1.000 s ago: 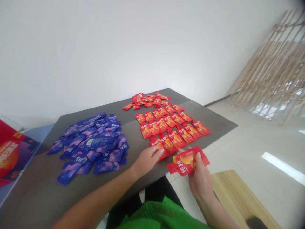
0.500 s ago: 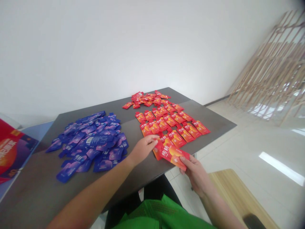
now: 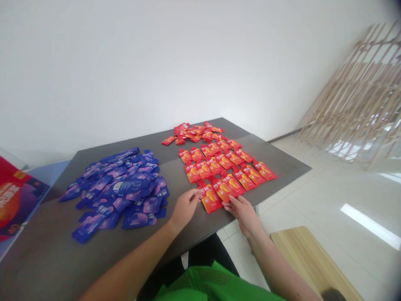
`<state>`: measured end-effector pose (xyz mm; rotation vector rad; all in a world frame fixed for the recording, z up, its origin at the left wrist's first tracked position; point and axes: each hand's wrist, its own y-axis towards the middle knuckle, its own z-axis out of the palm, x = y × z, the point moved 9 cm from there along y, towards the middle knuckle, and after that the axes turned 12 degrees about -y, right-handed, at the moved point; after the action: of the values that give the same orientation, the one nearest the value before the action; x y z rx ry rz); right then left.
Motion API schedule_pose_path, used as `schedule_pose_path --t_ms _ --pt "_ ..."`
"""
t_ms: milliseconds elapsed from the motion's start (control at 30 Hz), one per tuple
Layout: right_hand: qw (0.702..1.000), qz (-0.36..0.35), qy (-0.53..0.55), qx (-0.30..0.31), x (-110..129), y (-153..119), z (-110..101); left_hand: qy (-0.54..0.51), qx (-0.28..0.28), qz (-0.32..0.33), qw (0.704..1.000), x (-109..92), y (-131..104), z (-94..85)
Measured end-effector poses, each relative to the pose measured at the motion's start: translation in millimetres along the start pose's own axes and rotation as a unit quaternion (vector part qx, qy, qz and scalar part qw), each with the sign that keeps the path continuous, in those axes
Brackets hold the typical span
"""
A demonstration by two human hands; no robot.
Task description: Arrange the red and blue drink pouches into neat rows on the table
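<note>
Three rows of red pouches with orange fruit prints lie face up on the dark table (image 3: pixel 184 228). My right hand (image 3: pixel 242 212) pinches the lower edge of a red pouch (image 3: pixel 224 192) in the nearest row, which partly overlaps its neighbour. Beside the leftmost pouch (image 3: pixel 209 198) of that row is my left hand (image 3: pixel 185 208), its fingers closed at the pouch's upper left edge; what they hold, if anything, is hidden. A loose heap of red pouches (image 3: pixel 196 132) lies behind the rows.
A large pile of blue pouches (image 3: pixel 120 188) covers the table's left part. At the far left stands a red and blue printed box (image 3: pixel 15 196). A wooden stool (image 3: pixel 313 259) is at the lower right, and a wooden lattice (image 3: pixel 369 92) leans behind.
The red pouch held between both hands has come down onto the near row. My right hand moved left and slightly up with it, and my left hand has drawn back a little from its top.
</note>
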<state>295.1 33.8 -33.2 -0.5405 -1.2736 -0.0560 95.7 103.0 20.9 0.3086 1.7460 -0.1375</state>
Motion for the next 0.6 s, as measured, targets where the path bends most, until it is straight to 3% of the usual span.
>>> schedule_pose_path --t_ms 367,500,600 --pt "0.982 -0.024 -0.185 -0.014 -5.0 1.2 -13.4 -0.026 0.016 -0.032 0.999 8.1 -2.4 8.4" --pt "0.964 -0.105 -0.236 -0.067 11.6 -4.5 -32.0 -0.018 0.011 -0.003 1.000 -6.9 5.2 -1.0" --pt "0.936 -0.189 -0.269 -0.120 30.1 -11.1 -44.5 -0.002 0.006 0.040 0.999 -28.0 32.8 -15.7"
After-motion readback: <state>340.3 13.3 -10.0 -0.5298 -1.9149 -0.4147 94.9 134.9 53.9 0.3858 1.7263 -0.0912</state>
